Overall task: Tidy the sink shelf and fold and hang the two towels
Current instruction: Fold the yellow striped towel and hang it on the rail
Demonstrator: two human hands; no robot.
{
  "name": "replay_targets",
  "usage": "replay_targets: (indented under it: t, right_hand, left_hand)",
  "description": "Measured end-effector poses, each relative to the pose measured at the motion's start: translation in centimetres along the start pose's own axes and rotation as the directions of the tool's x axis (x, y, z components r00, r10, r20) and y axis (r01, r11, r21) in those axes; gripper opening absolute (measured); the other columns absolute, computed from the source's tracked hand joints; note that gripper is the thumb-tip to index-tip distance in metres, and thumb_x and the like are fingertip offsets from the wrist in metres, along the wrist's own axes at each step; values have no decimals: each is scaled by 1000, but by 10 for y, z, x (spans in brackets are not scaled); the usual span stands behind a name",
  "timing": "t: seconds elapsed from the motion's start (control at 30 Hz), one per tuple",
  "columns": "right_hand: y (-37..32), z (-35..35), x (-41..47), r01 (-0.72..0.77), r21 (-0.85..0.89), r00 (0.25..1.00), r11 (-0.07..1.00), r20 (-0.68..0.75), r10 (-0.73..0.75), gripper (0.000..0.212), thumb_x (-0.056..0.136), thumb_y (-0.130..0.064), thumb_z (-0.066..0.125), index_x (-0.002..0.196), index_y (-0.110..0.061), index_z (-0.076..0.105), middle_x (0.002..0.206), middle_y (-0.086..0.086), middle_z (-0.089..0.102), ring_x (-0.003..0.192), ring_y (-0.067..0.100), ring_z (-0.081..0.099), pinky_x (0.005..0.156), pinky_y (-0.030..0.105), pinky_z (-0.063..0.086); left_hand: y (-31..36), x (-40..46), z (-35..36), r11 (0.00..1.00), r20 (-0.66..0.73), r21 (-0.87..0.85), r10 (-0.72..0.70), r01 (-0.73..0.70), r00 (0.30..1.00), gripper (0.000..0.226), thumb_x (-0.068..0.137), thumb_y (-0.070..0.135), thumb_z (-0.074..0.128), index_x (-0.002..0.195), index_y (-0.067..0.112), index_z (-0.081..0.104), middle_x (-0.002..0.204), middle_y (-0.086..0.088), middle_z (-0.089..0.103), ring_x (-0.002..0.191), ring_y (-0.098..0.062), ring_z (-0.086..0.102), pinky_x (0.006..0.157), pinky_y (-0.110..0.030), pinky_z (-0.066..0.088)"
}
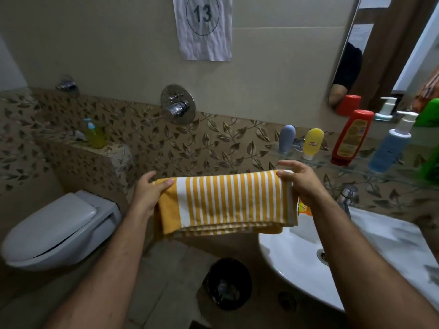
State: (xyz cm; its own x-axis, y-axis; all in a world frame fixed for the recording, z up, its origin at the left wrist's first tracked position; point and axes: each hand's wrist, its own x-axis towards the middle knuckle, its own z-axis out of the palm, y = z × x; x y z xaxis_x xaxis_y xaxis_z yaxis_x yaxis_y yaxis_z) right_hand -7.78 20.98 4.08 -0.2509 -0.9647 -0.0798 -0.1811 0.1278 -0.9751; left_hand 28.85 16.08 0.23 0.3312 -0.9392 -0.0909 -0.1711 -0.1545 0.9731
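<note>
A folded yellow and white striped towel [225, 203] hangs between my two hands in front of the leaf-patterned wall. My left hand [149, 193] pinches its left top corner with thumb over the fold. My right hand [301, 179] grips the right top corner. On the glass sink shelf [351, 170] at the right stand a grey tube [286, 138], a yellow tube [313, 142], a red bottle [350, 137], a blue pump bottle [392, 146] and a green bottle [431, 162]. Only this one towel is in view.
A white sink [297, 255] with a chrome tap [346, 198] sits at lower right. An orange packet [305, 208] peeks out behind the towel. A toilet [59, 231] is at left, a black bin [228, 283] on the floor, a mirror [380, 55] above the shelf.
</note>
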Motion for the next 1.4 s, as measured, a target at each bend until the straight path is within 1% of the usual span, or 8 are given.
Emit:
replay_targets:
  t: [0.17, 0.3, 0.43, 0.57, 0.8, 1.07, 1.23, 1.4]
  right_hand:
    - [-22, -10, -4, 48, 31, 989, 998, 139, -52, 46, 87, 0, 64, 129, -19, 59, 124, 1, 55, 114, 27, 56, 98, 52, 49]
    - [-33, -9, -4, 177, -277, 982, 945, -16, -188, 43, 88, -7, 67, 129, -18, 60, 122, 0, 61, 112, 22, 59, 93, 43, 53]
    - [-53, -2, -7, 253, -706, 899, 662, -80, -430, 21, 91, -24, 64, 111, -19, 70, 105, 5, 70, 95, 23, 65, 75, 37, 55]
    - [-81, 2, -14, 266, -877, 793, 399, -37, -608, 22, 87, -33, 67, 103, -19, 73, 97, 6, 53, 101, 31, 52, 78, 38, 45]
    - [-114, 21, -24, 402, -558, 900, 726, 96, -424, 18, 84, -24, 69, 97, -12, 67, 94, 6, 69, 91, 23, 66, 83, 45, 56]
    - [-81, 64, -11, 198, -506, 979, 840, 56, -197, 22, 85, -19, 70, 104, -12, 65, 94, 5, 67, 87, 19, 63, 69, 28, 50]
    - [-71, 61, -2, 32, -277, 996, 960, -75, -55, 10, 86, -11, 66, 94, -9, 59, 84, 10, 59, 77, 22, 58, 68, 33, 51]
    - [-74, 55, 4, -72, -5, 993, 997, -96, 71, 9, 86, -4, 63, 94, -6, 59, 89, 15, 58, 79, 25, 60, 68, 33, 53]
  left_hand:
    - [22, 11, -12, 979, 251, 101, 145, -175, 957, 83, 76, 15, 81, 146, 27, 38, 150, -9, 37, 132, -31, 41, 104, -49, 43]
    - [17, 18, -16, 939, 216, 239, 198, -249, 956, 58, 74, 6, 80, 126, 20, 60, 126, -6, 58, 116, -27, 55, 95, -46, 50]
    - [-5, 22, -4, 916, 72, 341, 199, -211, 977, 23, 71, 19, 83, 80, 30, 65, 90, -3, 69, 90, -27, 65, 83, -48, 55]
    - [-24, 24, 11, 851, -29, 502, 195, -154, 980, 20, 74, 35, 79, 75, 33, 59, 91, -6, 68, 86, -28, 62, 78, -46, 55]
    - [-24, -4, 49, 835, -46, 534, 185, -133, 982, 31, 84, 30, 71, 113, 20, 65, 120, -13, 57, 115, -33, 53, 95, -37, 41]
    - [22, -70, 106, 930, 423, -189, 367, -315, 828, 26, 92, 34, 63, 113, 19, 64, 108, -3, 68, 103, -20, 65, 73, -24, 56]
    - [16, -103, 117, 890, 570, -323, 454, -321, 685, 103, 56, 91, 54, 133, 23, 51, 125, 4, 61, 115, -5, 60, 92, -25, 51]
    - [11, -118, 112, 903, 660, -222, 417, -367, 626, 131, 39, 76, 79, 149, 38, 20, 150, 3, 40, 136, -14, 40, 111, -39, 39]
